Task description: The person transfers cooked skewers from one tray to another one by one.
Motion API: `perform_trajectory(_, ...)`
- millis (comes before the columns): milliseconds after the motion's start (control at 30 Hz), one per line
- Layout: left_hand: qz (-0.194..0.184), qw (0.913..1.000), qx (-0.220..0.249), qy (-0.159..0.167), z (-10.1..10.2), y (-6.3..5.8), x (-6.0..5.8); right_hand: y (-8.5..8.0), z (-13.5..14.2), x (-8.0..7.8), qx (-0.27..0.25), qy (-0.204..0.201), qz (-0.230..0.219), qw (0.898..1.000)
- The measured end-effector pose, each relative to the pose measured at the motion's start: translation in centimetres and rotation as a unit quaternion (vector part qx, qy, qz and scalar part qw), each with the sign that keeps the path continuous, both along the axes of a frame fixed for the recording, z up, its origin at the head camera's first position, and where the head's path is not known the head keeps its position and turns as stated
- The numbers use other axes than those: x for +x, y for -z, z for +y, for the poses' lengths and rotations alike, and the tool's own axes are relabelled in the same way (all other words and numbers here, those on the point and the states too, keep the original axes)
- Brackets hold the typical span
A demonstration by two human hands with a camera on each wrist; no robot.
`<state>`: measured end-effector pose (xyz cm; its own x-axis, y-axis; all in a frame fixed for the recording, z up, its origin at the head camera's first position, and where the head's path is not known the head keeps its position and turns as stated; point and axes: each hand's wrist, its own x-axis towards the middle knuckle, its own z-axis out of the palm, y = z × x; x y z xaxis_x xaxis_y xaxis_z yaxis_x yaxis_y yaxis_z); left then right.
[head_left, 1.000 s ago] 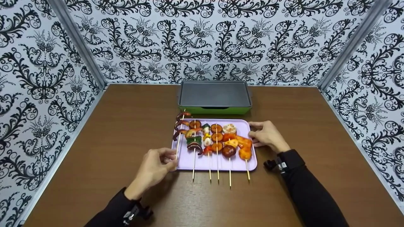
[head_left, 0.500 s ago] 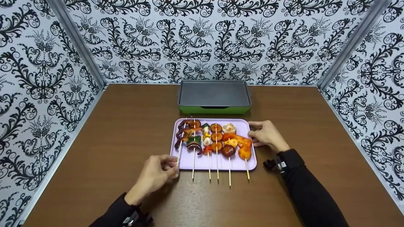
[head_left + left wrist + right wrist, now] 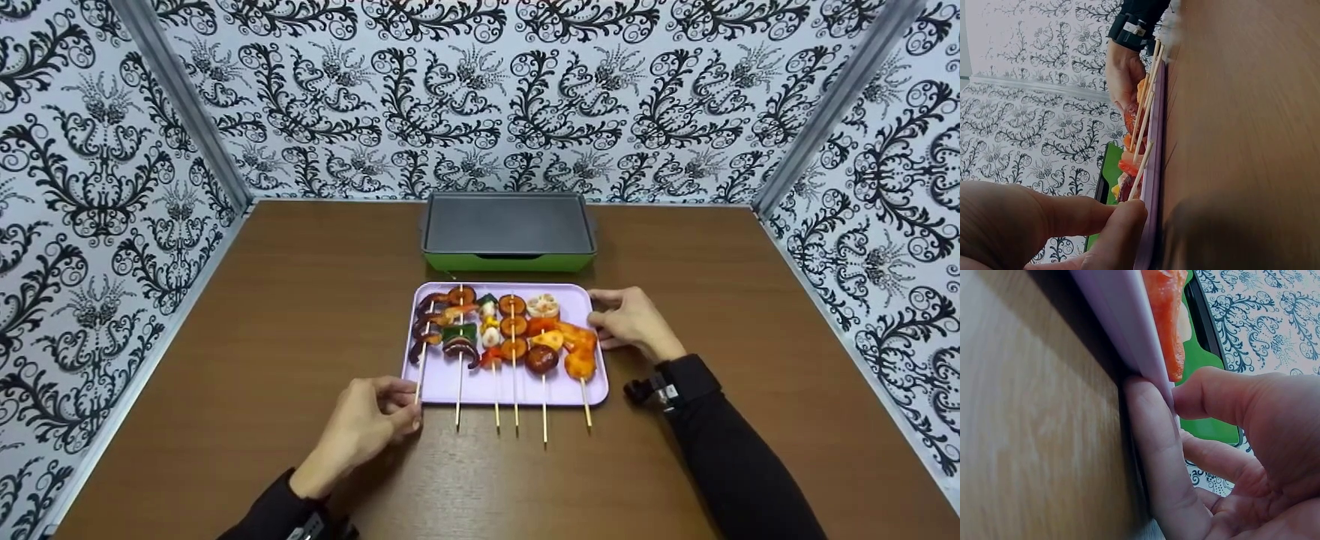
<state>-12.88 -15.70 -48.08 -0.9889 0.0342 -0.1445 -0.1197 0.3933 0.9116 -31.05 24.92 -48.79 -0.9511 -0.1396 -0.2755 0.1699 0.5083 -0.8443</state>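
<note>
A lilac tray (image 3: 439,391) lies on the table, with several skewers of meat, vegetables and sausage slices side by side on it. At its left edge, my left hand (image 3: 366,420) pinches the bare stick end of the leftmost skewer (image 3: 424,322), whose dark curled pieces lie over the tray. Thumb and forefinger (image 3: 1123,225) meet in the left wrist view and hide the held stick. My right hand (image 3: 636,322) grips the tray's right rim; in the right wrist view, the thumb is on the rim and a finger (image 3: 1154,450) lies against the outer underside.
Behind the tray stands a green grill (image 3: 510,262) with a flat dark grey plate (image 3: 510,223). Stick ends of the other skewers jut past the tray's front edge over the brown table (image 3: 300,300). Patterned walls (image 3: 480,97) enclose the table at the back and sides.
The leftmost skewer has come down and toward me, its food now within the tray's left side. My left hand has moved slightly nearer me. The right hand keeps its hold.
</note>
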Motion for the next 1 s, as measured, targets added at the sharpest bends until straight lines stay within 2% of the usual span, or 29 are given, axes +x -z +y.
perform_trajectory(267, 0.0, 0.9999, -0.014, 0.0, -0.11, 0.01, -0.2, 0.05, -0.1, -0.03, 0.0, 0.0, 0.005, 1.0)
perform_trajectory(433, 0.023, 0.9985, -0.048, 0.008, -0.26, 0.25, -0.18, 0.21, -0.11, -0.12, -0.002, 0.002, 0.004, 1.0)
perform_trajectory(667, 0.027, 0.9988, -0.03, 0.029, -0.34, 0.07, -0.38, 0.07, -0.36, -0.36, 0.0, 0.0, 0.006, 1.0)
perform_trajectory(867, 0.051, 0.9941, -0.093, 0.022, -0.4, -0.17, -0.47, 0.05, -0.39, -0.1, 0.002, 0.004, -0.001, 1.0)
perform_trajectory(1000, 0.056, 0.9916, -0.116, 0.013, -0.5, -0.53, -0.68, 0.0, -0.43, -0.08, 0.007, 0.006, -0.002, 1.0)
